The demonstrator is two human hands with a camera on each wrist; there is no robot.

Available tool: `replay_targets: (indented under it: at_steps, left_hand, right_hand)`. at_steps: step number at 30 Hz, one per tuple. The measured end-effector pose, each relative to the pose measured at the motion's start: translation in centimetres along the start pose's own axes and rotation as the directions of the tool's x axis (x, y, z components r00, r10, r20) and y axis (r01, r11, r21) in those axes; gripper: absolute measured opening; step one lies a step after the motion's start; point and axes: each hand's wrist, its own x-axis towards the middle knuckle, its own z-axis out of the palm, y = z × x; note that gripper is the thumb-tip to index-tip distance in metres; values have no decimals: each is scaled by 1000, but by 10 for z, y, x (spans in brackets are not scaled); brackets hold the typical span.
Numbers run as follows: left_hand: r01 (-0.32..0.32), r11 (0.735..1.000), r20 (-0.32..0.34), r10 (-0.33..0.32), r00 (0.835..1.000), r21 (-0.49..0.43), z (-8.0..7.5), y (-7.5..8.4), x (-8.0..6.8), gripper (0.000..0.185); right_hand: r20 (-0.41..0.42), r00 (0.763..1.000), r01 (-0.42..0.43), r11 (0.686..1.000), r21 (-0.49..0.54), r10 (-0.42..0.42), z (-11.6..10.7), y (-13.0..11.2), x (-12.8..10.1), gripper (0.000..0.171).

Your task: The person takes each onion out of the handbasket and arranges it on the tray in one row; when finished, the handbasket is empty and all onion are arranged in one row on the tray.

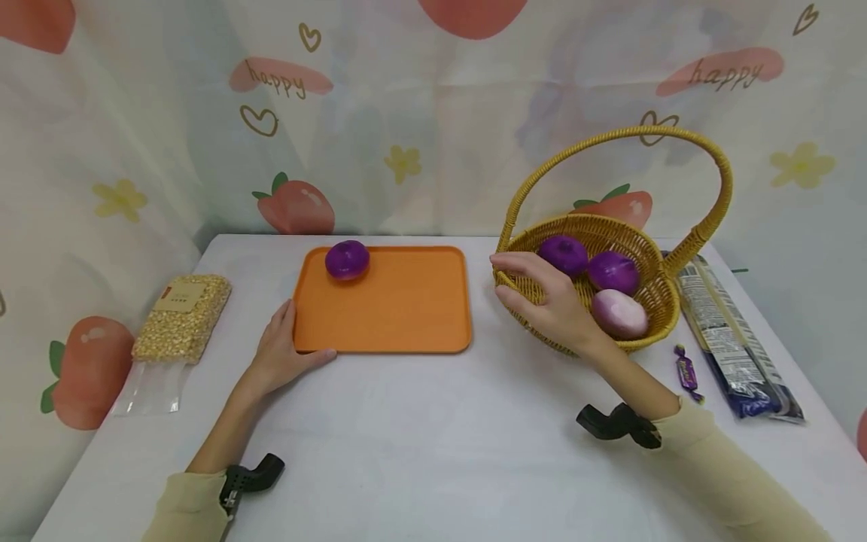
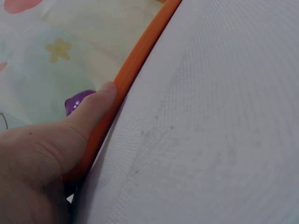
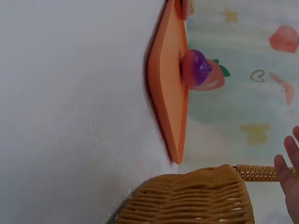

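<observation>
My left hand [image 1: 283,352] is at the near left corner of an orange tray [image 1: 406,301], fingers along its left edge and thumb along the front rim. In the left wrist view the straight thumb [image 2: 96,105] lies against that rim. A purple onion [image 1: 348,260] sits at the back left of the tray. My right hand [image 1: 552,305] hovers at the left side of a yellow wicker basket [image 1: 660,301], fingers spread and holding nothing. Inside the basket are two purple onions [image 1: 613,272] and a pale purple-white oval vegetable [image 1: 619,314].
A tall arched handle [image 1: 623,134] rises over the basket. To its right lie a purple-wrapped candy [image 1: 687,371] and a long printed packet [image 1: 734,339]. At the left edge is a clear bag of yellow grains [image 1: 183,320]. A patterned curtain [image 1: 433,113] hangs behind the white table [image 1: 420,436].
</observation>
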Motion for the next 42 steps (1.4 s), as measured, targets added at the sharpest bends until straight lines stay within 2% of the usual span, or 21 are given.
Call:
replay_targets:
  at_steps: [9, 19, 24, 32, 38, 42]
  left_hand:
    - [-6, 1000, -5, 6, 1000, 3, 0, 0, 1, 120]
    - [-2, 1000, 3, 2, 1000, 7, 1, 0, 0, 121]
    - [-8, 1000, 2, 8, 1000, 13, 0, 1, -1, 121]
    - [2, 1000, 16, -2, 1000, 11, -2, 2, 0, 122]
    - [5, 1000, 17, -5, 1000, 5, -3, 3, -1, 123]
    - [-1, 1000, 12, 1, 1000, -3, -3, 3, -1, 122]
  right_hand:
    - [65, 991, -105, 986, -127, 114, -23, 4, -9, 45]
    - [161, 957, -210, 958, -197, 243, -35, 0, -6, 51]
    - [226, 927, -249, 941, -228, 300, -42, 7, -1, 52]
    - [303, 848, -347, 887, -305, 436, -58, 19, 7, 57]
    - [337, 805, -352, 850, -392, 489, -70, 29, 17, 60]
    - [347, 791, -334, 832, -444, 503, -79, 35, 25, 60]
